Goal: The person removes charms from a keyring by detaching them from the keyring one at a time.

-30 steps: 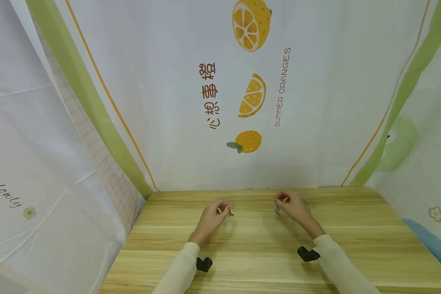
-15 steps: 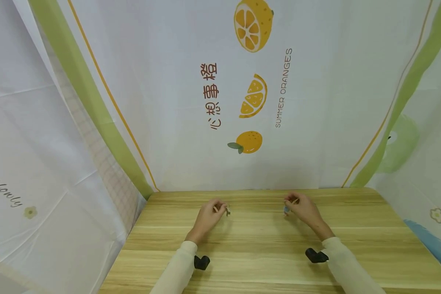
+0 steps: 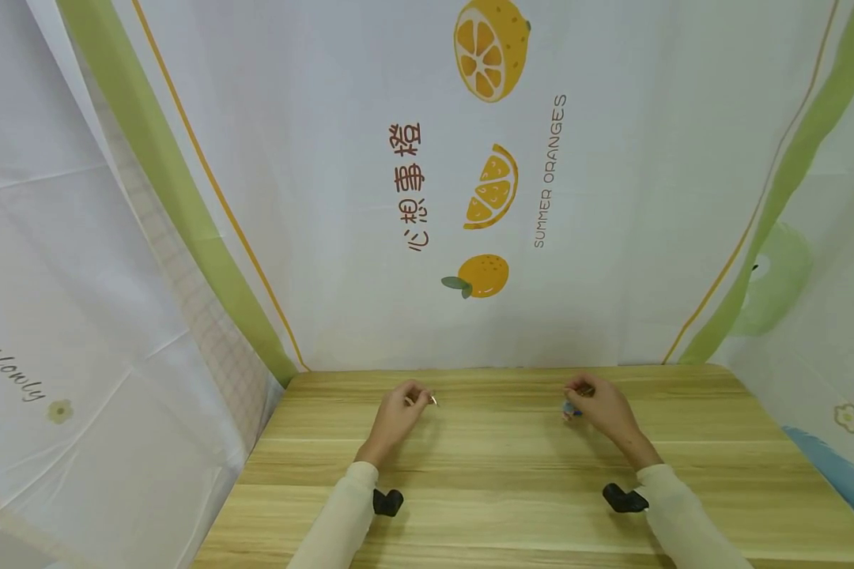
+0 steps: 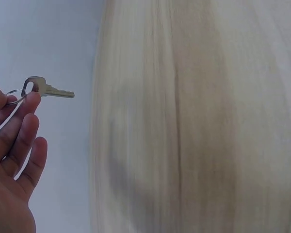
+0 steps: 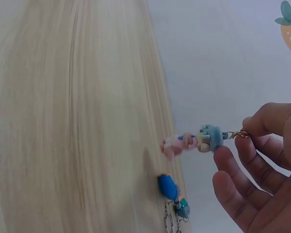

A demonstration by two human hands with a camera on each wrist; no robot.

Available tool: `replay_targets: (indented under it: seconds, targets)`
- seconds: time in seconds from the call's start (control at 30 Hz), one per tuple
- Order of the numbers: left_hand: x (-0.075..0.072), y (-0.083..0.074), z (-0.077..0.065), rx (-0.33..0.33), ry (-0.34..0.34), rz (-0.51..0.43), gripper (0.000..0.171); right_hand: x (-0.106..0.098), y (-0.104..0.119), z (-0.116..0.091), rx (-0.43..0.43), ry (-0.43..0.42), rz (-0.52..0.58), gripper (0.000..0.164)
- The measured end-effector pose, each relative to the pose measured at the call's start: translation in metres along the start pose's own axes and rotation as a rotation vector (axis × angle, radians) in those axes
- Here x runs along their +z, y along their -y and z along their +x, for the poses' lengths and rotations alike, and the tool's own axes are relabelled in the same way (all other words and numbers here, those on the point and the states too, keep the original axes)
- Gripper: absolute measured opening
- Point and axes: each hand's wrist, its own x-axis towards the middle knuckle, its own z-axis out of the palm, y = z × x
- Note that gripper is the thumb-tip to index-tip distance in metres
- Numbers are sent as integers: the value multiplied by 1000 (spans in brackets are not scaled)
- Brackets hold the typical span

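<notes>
My left hand (image 3: 401,411) pinches a metal split ring (image 4: 15,99) between thumb and index finger. From the ring a silver key (image 4: 48,89) sticks out past the fingertips. On the right, thumb and finger of my right hand (image 3: 601,403) pinch the gold clasp (image 5: 241,133) of a small figurine charm (image 5: 194,141), pink and cream with a blue top. In the head view the charm dangles below the fingertips over the table. Both hands are raised near the table's back edge, well apart from each other.
In the right wrist view a blue charm (image 5: 168,186) and a grey-teal charm (image 5: 183,208), with metal rings, lie on the wooden table (image 3: 498,474) near its back edge. Behind it hangs a white curtain (image 3: 341,300) printed with oranges.
My right hand has moved to the right with the figurine charm, and now covers the charms on the table in the head view. My left hand has shifted slightly left with the key.
</notes>
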Motion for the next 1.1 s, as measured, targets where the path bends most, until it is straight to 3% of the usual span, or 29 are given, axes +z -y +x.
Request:
replay_targets:
  seconds: [0.3, 0.57, 0.7, 1.1]
  targets:
    - [-1, 6, -4, -12, 15, -58, 20, -6, -6, -3, 10, -39, -18, 17]
    - [5, 16, -9, -59, 113, -11, 20, -10, -10, -7, 34, -9, 25, 23]
    - [7, 21, -13, -44, 163, 13, 20, -11, -12, -8, 43, -5, 29, 20]
    - [8, 26, -19, -69, 229, 58, 17, -17, -27, -8, 123, -37, 19, 27]
